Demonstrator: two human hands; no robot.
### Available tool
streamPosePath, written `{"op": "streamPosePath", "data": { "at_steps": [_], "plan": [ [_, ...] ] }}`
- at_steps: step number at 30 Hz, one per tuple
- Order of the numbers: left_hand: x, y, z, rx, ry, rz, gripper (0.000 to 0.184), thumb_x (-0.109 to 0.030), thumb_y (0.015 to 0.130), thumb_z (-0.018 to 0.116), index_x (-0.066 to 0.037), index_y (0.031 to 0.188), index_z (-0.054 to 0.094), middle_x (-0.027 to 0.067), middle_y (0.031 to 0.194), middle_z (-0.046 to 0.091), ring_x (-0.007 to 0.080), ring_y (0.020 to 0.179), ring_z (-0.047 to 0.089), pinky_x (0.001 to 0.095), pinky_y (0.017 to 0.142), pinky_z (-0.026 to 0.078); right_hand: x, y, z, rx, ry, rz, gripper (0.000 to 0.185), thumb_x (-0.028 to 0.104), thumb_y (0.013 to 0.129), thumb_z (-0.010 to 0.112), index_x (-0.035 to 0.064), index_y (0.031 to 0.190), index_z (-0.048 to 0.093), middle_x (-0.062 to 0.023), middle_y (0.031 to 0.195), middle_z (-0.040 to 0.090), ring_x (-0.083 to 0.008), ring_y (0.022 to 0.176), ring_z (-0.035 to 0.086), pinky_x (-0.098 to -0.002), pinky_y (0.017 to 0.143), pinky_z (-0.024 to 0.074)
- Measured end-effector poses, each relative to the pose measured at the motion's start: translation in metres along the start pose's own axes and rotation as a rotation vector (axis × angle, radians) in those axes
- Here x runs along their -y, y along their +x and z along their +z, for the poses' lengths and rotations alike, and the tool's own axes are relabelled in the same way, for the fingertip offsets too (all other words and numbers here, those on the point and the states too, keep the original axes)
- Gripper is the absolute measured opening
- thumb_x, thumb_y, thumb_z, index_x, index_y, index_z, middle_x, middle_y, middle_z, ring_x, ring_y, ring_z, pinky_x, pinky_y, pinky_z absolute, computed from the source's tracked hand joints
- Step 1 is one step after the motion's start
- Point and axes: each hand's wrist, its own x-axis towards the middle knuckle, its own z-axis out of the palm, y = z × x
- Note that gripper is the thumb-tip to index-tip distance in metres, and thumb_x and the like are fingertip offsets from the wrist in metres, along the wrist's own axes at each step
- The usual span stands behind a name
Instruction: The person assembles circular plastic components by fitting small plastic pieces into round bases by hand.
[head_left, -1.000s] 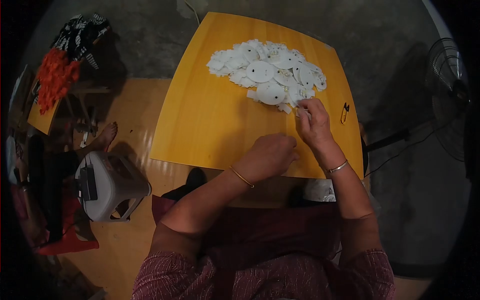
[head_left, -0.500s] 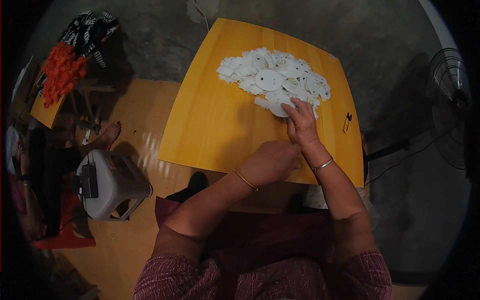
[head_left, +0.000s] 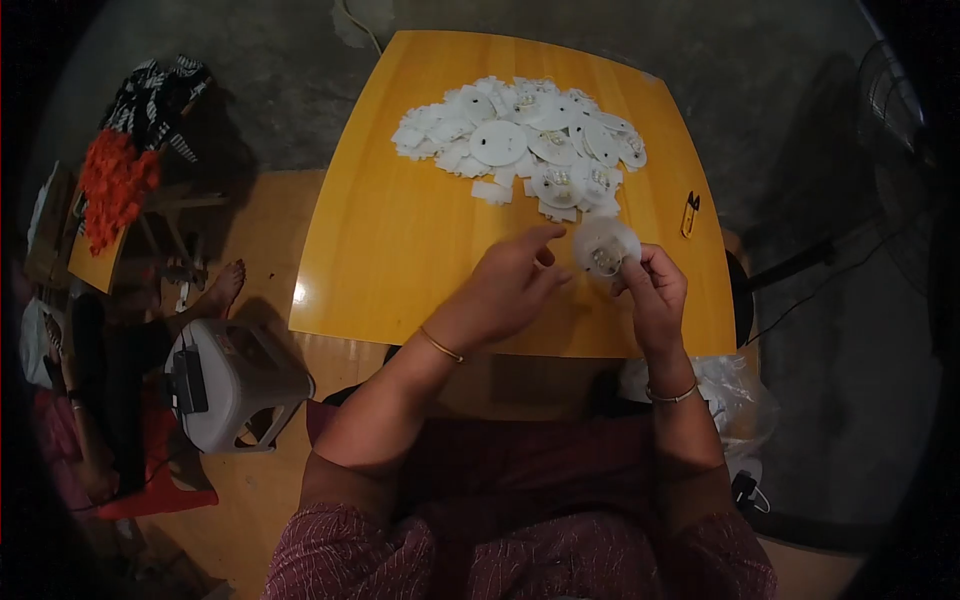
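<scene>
"So, what's showing closest to the wearer?"

"Maroon patterned sleeves (head_left: pixel 345 545), and a clear plastic bag (head_left: pixel 740 395) is spreading beside the right forearm, lower than the tabletop."

"How are the hands working?"

"The right hand (head_left: pixel 660 295) is pinching a translucent white disc (head_left: pixel 603 236) at its near right edge, thumb against fingers; small shiny pieces are showing on it. The left hand (head_left: pixel 505 285) is hovering open, fingers loosely bent, just beside the disc's left edge. I can't tell whether a fingertip is touching it."

"Where's that disc sitting?"

"It's being held above the near half of a yellow wooden table (head_left: pixel 375 240). Yellow-and-black thread snips (head_left: pixel 690 214) are lying to the right, and a heap of white discs and flat pieces (head_left: pixel 498 145) is spreading beyond."

"And farther off?"

"Over at the left, orange fabric (head_left: pixel 115 190) is lying in front of black-and-white striped cloth (head_left: pixel 150 95)."
</scene>
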Motion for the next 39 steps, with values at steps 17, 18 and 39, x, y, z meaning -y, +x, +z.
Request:
{"op": "streamPosePath", "data": {
  "at_steps": [17,18,39],
  "plan": [
    [0.004,0.011,0.038,0.083,-0.815,-0.339,0.025,-0.02,0.091,0.045,-0.002,0.106,0.053,0.0055,0.081,0.059,0.0117,0.065,0.056,0.0239,0.059,0.048,0.002,-0.001,-0.027,0.004,-0.165,-0.182,0.009,0.004,0.081,0.056,0.0015,0.089,0.059,-0.0061,0.078,0.057,-0.0123,0.063,0.054,-0.0227,0.054,0.0445],
    [0.002,0.011,0.035,0.18,-1.021,-0.397,0.03,-0.021,0.091,0.044,-0.002,0.115,0.046,0.0086,0.091,0.057,0.0155,0.073,0.058,0.0265,0.062,0.05,0.001,0.0,-0.027,-0.067,-0.436,-0.483,0.012,0.0,0.078,0.056,0.0022,0.09,0.059,-0.009,0.081,0.056,-0.0163,0.065,0.055,-0.0246,0.056,0.046],
    [-0.006,0.002,0.038,0.051,-0.671,-0.1,0.042,-0.002,0.085,0.05,-0.002,0.125,0.039,0.0058,0.11,0.052,0.0115,0.099,0.05,0.0255,0.087,0.04,-0.003,-0.007,-0.004,0.059,0.118,0.065,0.013,0.004,0.081,0.058,0.0016,0.091,0.049,-0.0009,0.079,0.051,-0.0051,0.07,0.049,-0.019,0.059,0.044]
  ]
}}
